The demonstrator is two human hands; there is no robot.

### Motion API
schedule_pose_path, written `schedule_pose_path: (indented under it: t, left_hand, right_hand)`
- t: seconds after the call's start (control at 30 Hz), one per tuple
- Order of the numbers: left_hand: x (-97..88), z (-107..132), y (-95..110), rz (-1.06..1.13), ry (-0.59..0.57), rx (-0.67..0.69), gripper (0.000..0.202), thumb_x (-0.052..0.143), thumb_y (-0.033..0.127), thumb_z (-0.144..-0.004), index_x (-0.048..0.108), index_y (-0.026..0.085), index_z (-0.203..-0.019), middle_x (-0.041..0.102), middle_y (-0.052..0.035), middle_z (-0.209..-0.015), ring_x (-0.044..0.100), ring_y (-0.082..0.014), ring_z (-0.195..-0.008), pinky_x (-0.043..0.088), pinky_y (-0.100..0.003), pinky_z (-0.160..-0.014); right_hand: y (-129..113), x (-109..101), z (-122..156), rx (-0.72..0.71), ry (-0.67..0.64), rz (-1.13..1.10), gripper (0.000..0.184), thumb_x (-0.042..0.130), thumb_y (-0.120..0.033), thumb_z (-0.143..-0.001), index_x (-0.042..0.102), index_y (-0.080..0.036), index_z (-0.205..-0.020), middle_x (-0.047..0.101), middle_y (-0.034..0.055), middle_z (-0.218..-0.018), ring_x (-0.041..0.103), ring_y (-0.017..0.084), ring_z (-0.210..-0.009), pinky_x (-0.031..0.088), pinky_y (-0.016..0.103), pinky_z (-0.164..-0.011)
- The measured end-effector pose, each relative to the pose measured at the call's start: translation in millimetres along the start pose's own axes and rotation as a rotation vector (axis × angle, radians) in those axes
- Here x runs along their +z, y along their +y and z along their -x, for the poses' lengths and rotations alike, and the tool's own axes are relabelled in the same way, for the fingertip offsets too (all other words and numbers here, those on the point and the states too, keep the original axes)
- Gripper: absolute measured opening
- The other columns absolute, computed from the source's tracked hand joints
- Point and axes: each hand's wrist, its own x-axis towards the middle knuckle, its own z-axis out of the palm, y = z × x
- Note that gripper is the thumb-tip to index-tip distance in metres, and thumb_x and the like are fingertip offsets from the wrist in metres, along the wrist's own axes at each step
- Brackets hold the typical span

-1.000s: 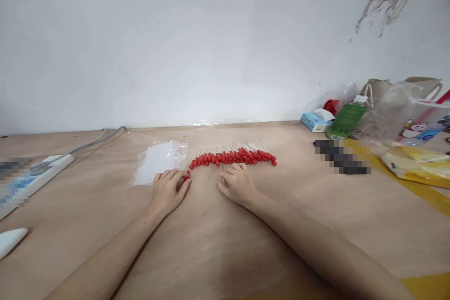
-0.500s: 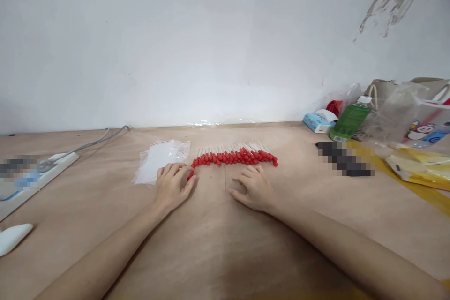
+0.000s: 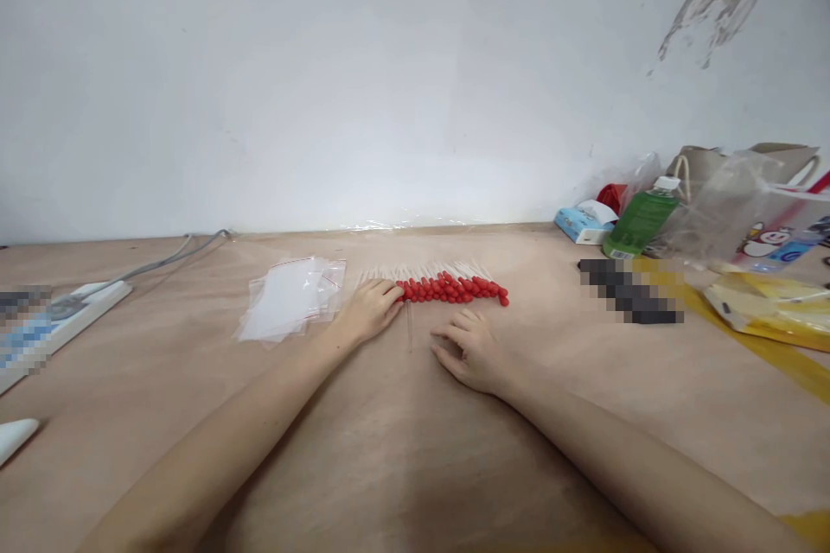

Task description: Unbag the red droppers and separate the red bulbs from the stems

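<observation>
Pale wall (image 3: pixel 389 86) is met by the brown table (image 3: pixel 311 467). Plastic bags (image 3: pixel 278 302) are piled at left; next, the left end of the red-tipped sticks (image 3: pixel 457 287), rowed mid-table, is covered by the left hand (image 3: pixel 376 308), its grip hidden. Just below, a thin rod (image 3: pixel 410 333) is seen; beside it, the right hand (image 3: pixel 470 350) is loosely curled, thumb and fingers parted. Far right, a green bottle (image 3: pixel 641 220) is spotted.

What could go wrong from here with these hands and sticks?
The left hand covers part of the row of red-tipped sticks and might push some out of line. It could also brush and shift the clear bags close by. The thin, stick-like piece near the right hand could be knocked.
</observation>
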Motion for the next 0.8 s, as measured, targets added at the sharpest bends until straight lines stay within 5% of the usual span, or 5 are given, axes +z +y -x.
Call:
schedule_pose_path:
  t: [0.27,0.43,0.53,0.67,0.8]
  left_hand:
    - [-2.2,0.7,0.5,-0.052,0.055,-0.102,0.022,0.036,0.027,-0.091,0.056,0.017,-0.088,0.061,-0.0070,-0.082,0.059,-0.0188,-0.071,0.044,-0.030,-0.066]
    - [-7.4,5.3,4.7,0.292,0.332,-0.389,0.015,0.043,0.026,-0.088,0.054,0.018,-0.092,0.062,-0.0056,-0.090,0.060,-0.0171,-0.082,0.047,-0.029,-0.072]
    - [-14.6,21.3,11.5,0.585,0.432,-0.535,0.016,0.047,0.027,-0.084,0.052,0.018,-0.096,0.063,-0.0050,-0.092,0.062,-0.0157,-0.081,0.049,-0.027,-0.070]
    - [-19.5,49.1,26.3,0.901,0.380,-0.448,0.014,0.052,0.025,-0.079,0.053,0.016,-0.089,0.062,-0.0071,-0.094,0.062,-0.0163,-0.086,0.051,-0.030,-0.075]
    - [-20.8,64.6,40.6,0.938,0.220,-0.245,0.008,0.052,0.017,-0.075,0.056,0.015,-0.083,0.062,-0.0094,-0.092,0.061,-0.0177,-0.089,0.051,-0.031,-0.075]
  right_hand:
    - [-1.0,-0.8,-0.6,0.027,-0.017,0.011,0.011,0.053,-0.021,-0.078,0.060,-0.019,-0.087,0.059,0.0028,-0.078,0.050,0.016,-0.076,0.032,0.031,-0.073]
    - [-0.5,-0.8,0.6,0.042,0.018,0.008,0.015,0.052,-0.022,-0.079,0.059,-0.019,-0.091,0.059,0.0045,-0.081,0.052,0.017,-0.080,0.035,0.033,-0.075]
    - [-0.4,0.2,1.7,0.073,0.101,-0.024,0.034,0.051,-0.020,-0.078,0.051,-0.019,-0.113,0.057,0.0080,-0.097,0.052,0.020,-0.091,0.038,0.035,-0.081]
    - [-1.6,-2.1,1.4,0.071,0.249,-0.014,0.070,0.053,-0.027,-0.077,0.018,-0.018,-0.138,0.043,0.0149,-0.124,0.043,0.025,-0.111,0.038,0.041,-0.090]
    - [-3.5,-9.0,0.4,-0.047,0.182,0.097,0.071,0.056,-0.042,-0.076,0.025,-0.019,-0.136,0.042,0.0146,-0.129,0.037,0.028,-0.120,0.026,0.048,-0.099]
